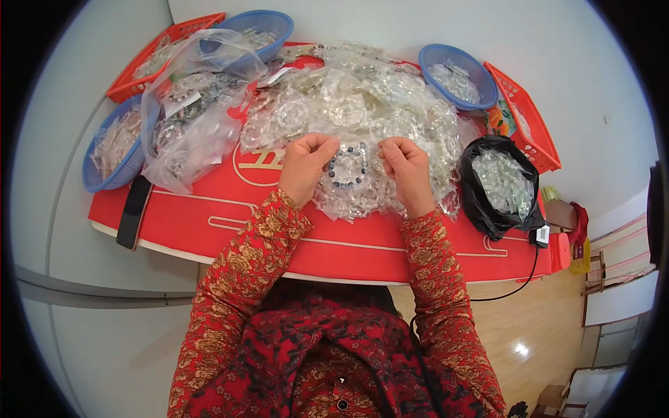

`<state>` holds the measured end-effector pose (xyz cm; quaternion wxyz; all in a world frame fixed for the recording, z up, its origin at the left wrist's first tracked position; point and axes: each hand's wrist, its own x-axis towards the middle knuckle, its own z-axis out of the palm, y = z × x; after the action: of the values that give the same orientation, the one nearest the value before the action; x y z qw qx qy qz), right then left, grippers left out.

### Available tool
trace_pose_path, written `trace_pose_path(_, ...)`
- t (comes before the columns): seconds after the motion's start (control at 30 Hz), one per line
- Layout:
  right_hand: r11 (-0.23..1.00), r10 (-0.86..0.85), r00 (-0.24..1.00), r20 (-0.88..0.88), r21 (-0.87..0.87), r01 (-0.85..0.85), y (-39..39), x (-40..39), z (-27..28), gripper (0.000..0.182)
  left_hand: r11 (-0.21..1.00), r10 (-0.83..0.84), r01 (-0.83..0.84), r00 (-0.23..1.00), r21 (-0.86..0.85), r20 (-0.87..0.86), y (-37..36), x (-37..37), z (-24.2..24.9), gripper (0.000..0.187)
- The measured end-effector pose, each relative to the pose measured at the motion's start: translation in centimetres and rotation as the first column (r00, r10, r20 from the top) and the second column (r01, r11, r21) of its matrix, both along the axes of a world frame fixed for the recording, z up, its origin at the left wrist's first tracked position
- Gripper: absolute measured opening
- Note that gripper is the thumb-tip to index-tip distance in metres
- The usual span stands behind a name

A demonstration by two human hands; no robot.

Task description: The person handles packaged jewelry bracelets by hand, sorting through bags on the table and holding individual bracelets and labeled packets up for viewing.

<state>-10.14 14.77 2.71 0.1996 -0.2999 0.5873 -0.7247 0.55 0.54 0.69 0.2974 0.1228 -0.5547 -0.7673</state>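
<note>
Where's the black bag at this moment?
Head view, right side of the red tabletop: the black bag sits right of the right hand, just below the blue basket.

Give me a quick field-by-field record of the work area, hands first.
Left hand: pinched at the left of a small clear packet
Right hand: pinched at its right; exact grip unclear
Packet contents: ring of dark beads
Behind packet: large pile of clear packets
Table left: two blue baskets, red basket, open clear bag
Table right: blue basket, red basket, black bag of clear packets
Table cover: red
</note>
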Motion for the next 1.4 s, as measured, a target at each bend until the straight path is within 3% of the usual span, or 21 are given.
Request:
trace_pose_path(0.17, 0.982, 0.156, 0.987, -0.032, 0.11, -0.152, -0.1, 0.6, 0.2, 0.017, 1.0, 0.018, -0.017, 0.999, 0.018, -0.046, 0.3, 0.0, 0.1, 0.015)
trace_pose_path(0.27, 0.967, 0.164, 0.978, -0.127, 0.215, -0.134, -0.1, 0.9, 0.0, 0.016, 1.0, -0.002, 0.002, 1.0, 0.009, -0.031, 0.4, -0.2, -0.2, 0.016)
trace_pose_path(0.37, 0.99, 0.028, 0.997, -0.074, 0.139, -0.018, 0.0, 0.7, 0.4, 0.012, 0.999, -0.032, 0.033, 0.999, 0.017, -0.025, 0.5, -0.1, 0.2, 0.021)
trace_pose_path(0.47, 0.999, -0.023, 0.995, 0.101, -0.038, 0.027, -0.3, 0.7, 0.6, 0.009, 0.998, -0.021, 0.021, 1.0, 0.059, -0.007, 0.3, 0.2, 0.3, 0.023)
trace_pose_path(0.63, 0.972, 0.222, 0.953, 0.206, 0.029, -0.233, -3.4, 3.5, 6.1, 0.008, 0.991, 0.055, -0.048, 0.997, 0.124, -0.051, -0.7, -0.7, -0.9, 0.018)
trace_pose_path(0.67, 0.949, 0.291, 0.934, 0.206, 0.063, -0.309, -4.7, 3.8, 6.9, 0.009, 0.991, 0.123, -0.125, 0.991, -0.043, -0.049, -0.6, -0.3, -0.7, 0.013)
trace_pose_path(0.77, 0.861, 0.471, 0.866, 0.167, 0.126, -0.493, -10.7, 4.4, 8.1, 0.012, 0.989, 0.116, -0.108, 0.99, -0.098, 0.086, -1.4, -1.0, -2.0, 0.01)
trace_pose_path(0.8, 0.834, 0.53, 0.838, 0.133, 0.099, -0.543, -13.2, 4.7, 8.7, 0.013, 0.98, 0.199, -0.201, 0.978, -0.016, -0.068, -1.1, -1.8, -2.6, 0.017)
trace_pose_path(0.9, 0.802, 0.572, 0.804, 0.165, 0.095, -0.59, -19.5, 6.1, 10.4, 0.018, 0.981, 0.188, -0.193, 0.963, -0.008, -0.196, -1.3, -2.3, -2.7, 0.015)
trace_pose_path(1.0, 0.872, 0.459, 0.888, -0.015, 0.199, -0.448, -20.0, 5.4, 11.1, 0.022, 0.977, 0.21, -0.213, 0.972, -0.021, -0.108, -2.0, -1.9, -2.7, 0.016)
trace_pose_path(1.1, 0.921, 0.356, 0.919, -0.169, 0.23, -0.314, -14.8, 4.6, 11.0, 0.026, 0.98, 0.2, -0.201, 0.977, 0.003, -0.066, -1.7, -1.0, -1.3, 0.016)
trace_pose_path(1.2, 0.946, 0.246, 0.927, -0.282, 0.278, -0.166, -8.0, 1.7, 8.7, 0.021, 0.912, 0.364, -0.349, 0.931, -0.217, 0.031, -1.9, -0.8, -1.0, 0.019)
trace_pose_path(1.27, 0.96, 0.172, 0.945, -0.277, 0.264, -0.097, -3.4, -0.1, 7.1, 0.016, 0.905, 0.378, -0.381, 0.924, -0.187, -0.055, -2.4, -1.6, -2.3, 0.02)
trace_pose_path(1.4, 0.897, 0.069, 0.888, -0.454, 0.418, 0.144, 3.1, -2.8, 4.7, 0.015, 0.94, 0.332, -0.334, 0.943, -0.073, -0.03, -2.0, -1.0, -1.5, 0.019)
